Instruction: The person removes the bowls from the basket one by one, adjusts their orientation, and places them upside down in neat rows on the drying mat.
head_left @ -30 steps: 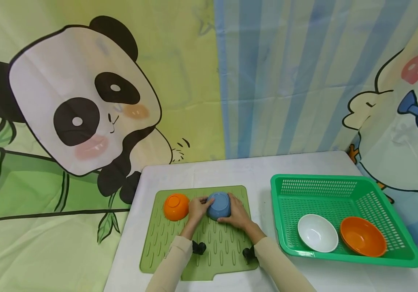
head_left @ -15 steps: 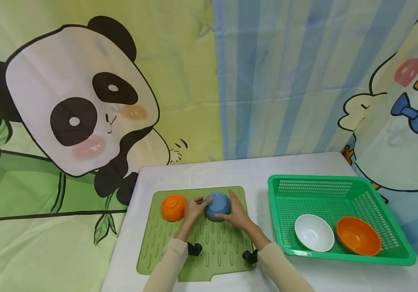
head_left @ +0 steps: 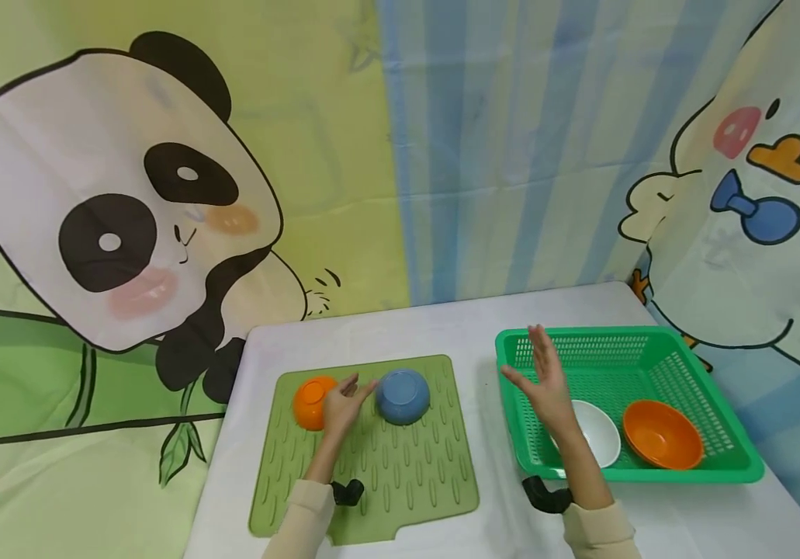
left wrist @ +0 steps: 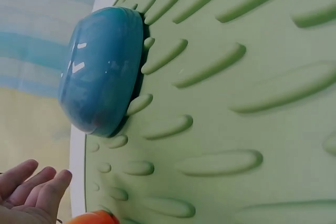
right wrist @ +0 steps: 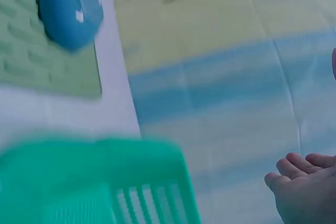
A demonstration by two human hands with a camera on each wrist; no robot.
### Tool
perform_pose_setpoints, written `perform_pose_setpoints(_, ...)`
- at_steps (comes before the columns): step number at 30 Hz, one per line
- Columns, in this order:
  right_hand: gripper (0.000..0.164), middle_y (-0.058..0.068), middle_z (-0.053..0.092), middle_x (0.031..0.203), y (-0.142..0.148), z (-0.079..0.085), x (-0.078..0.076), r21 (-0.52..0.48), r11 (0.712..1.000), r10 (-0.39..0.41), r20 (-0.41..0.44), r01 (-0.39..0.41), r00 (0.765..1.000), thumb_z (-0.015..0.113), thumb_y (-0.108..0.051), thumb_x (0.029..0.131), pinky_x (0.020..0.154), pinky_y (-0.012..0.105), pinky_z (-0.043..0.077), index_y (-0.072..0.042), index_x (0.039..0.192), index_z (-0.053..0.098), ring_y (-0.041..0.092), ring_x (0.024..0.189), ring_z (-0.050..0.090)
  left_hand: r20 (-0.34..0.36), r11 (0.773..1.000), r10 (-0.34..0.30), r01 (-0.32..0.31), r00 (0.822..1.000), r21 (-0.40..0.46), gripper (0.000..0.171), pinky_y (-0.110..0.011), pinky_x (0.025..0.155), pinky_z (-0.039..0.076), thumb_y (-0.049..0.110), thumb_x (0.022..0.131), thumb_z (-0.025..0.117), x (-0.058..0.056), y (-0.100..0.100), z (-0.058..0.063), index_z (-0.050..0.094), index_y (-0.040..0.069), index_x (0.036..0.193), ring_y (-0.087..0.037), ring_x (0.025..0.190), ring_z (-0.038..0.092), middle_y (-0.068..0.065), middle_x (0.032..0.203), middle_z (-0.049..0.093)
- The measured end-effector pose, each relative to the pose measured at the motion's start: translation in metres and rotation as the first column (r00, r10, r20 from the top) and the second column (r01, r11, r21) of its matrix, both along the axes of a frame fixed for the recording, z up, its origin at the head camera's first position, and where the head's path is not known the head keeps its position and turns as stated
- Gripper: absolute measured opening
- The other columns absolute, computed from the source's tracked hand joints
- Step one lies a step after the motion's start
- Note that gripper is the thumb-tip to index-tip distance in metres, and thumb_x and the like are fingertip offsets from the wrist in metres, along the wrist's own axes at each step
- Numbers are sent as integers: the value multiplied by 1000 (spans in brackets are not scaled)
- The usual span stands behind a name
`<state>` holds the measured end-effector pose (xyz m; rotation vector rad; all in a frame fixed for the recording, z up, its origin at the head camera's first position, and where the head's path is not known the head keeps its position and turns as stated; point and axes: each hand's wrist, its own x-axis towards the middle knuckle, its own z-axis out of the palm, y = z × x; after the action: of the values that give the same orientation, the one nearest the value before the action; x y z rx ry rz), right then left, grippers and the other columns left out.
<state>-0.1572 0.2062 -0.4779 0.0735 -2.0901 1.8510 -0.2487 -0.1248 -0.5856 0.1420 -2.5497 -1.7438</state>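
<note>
Left hand [head_left: 341,405], empty and loose, between overturned orange bowl [head_left: 310,402] (green mat [head_left: 406,481], eleven o'clock) and blue bowl [head_left: 403,396], one o'clock; right hand [head_left: 548,388], spread, empty, at nine o'clock of basket [head_left: 686,475]. Seemingly between placements; next likely calls for gripping white bowl [head_left: 602,431] inside.

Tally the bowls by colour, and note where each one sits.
Orange bowls: 2 (one upside down on the green mat, one upright in the green basket)
Blue bowl: 1 (upside down on the mat)
White bowl: 1 (upright in the basket)
Total: 4
</note>
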Motion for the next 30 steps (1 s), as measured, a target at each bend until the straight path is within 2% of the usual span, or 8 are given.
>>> perform_pose_setpoints(2, 89, 16, 14, 151, 24, -9, 8, 8, 995, -97, 52, 96, 994, 67, -6, 85, 113, 36, 11, -10, 149, 6, 26, 139, 11, -20, 1000, 5, -5, 1000, 25, 70, -40, 91, 47, 44, 73, 76, 0, -3, 1, 57, 1, 125, -32, 115, 52, -18, 125, 55)
perform_pose_setpoints(5, 89, 12, 13, 152, 50, -18, 21, -5, 979, -202, 121, 204, 972, 66, -11, 86, 112, 28, 11, -14, 149, 4, 22, 139, 10, -36, 999, 15, -13, 999, 37, 70, -39, 92, 46, 43, 73, 76, 0, -5, 0, 56, 1, 126, -31, 115, 52, -17, 125, 55)
perform_pose_setpoints(11, 90, 8, 9, 154, 73, -34, 40, 4, 953, -296, 198, 301, 934, 65, -15, 87, 111, 22, 11, -16, 149, 0, 20, 140, 8, -53, 997, 11, -7, 999, 77, 70, -38, 92, 46, 41, 73, 76, 2, -3, -5, 55, 0, 126, -31, 116, 51, -17, 127, 54)
perform_pose_setpoints(15, 93, 9, 7, 154, 78, -45, 50, 79, 943, -332, 253, 323, 908, 66, -21, 87, 112, 26, 9, -15, 149, -3, 23, 140, 7, -56, 996, 4, 1, 998, 88, 71, -38, 91, 46, 43, 73, 76, 3, 0, -10, 55, -1, 126, -30, 116, 52, -17, 126, 54)
perform_pose_setpoints(19, 98, 13, 6, 153, 79, -56, 53, 143, 939, -343, 297, 314, 891, 68, -27, 85, 112, 42, 9, -12, 149, -6, 29, 139, 6, -61, 994, 24, -17, 998, 106, 72, -38, 91, 47, 43, 72, 76, 4, -1, -15, 56, 0, 125, -29, 114, 53, -17, 124, 56)
perform_pose_setpoints(23, 104, 18, 6, 152, 78, -65, 52, 240, 924, -367, 347, 297, 863, 70, -35, 83, 108, 55, 12, -8, 148, -7, 37, 138, 6, -49, 990, 37, -30, 998, 135, 73, -36, 91, 47, 44, 70, 77, 4, -1, -16, 57, 1, 125, -27, 114, 54, -16, 124, 56)
perform_pose_setpoints(30, 113, 26, 12, 149, 78, -71, 48, 409, 876, -425, 403, 256, 811, 73, -44, 76, 104, 60, 19, 2, 146, -3, 44, 134, 15, -45, 985, 39, -31, 998, 171, 73, -33, 90, 47, 44, 70, 77, 6, -1, -18, 56, 0, 125, -27, 114, 53, -17, 124, 56)
